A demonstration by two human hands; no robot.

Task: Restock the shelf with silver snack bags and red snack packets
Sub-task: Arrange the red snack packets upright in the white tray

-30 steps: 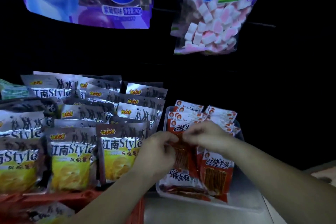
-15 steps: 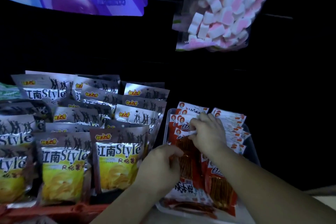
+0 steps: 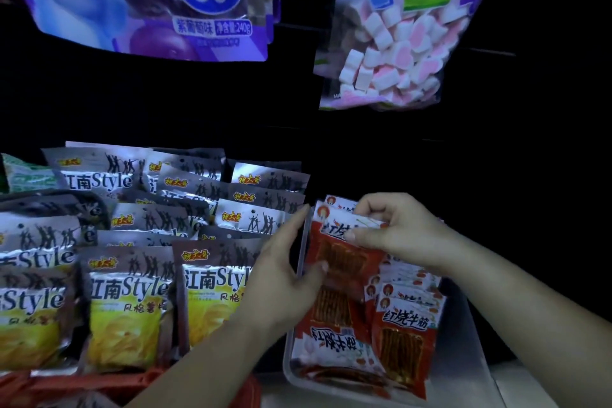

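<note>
A right hand [image 3: 397, 232] pinches the top of a red plastic snack packet [image 3: 344, 258]; the left hand [image 3: 284, 275], fingers straight, thumbs it lower down, silver foil snack bags [image 3: 129, 301] just left.

Dim overall; the shelf back [image 3: 496, 159] is near black, with no detail. The brightest things are closest to the camera: the front row of silver snack bags [image 3: 129, 301] is well lit, while the rear rows fall into gloom. Foil tops show patchy glare. The hanging purple candy bag [image 3: 99, 3] has a bright streak down its right edge, and the marshmallow bag [image 3: 394, 53] film is sheeny. The left hand [image 3: 281, 278] and right hand [image 3: 397, 232] are evenly lit with soft edges. Print on the red snack packets [image 3: 404, 334] is readable low down and smeared higher up. The clear tray [image 3: 470, 358] has a pale grey sheen. Bags at the left edge are blurred and stretched by wide-angle bowing. The whole frame is slightly soft.
</note>
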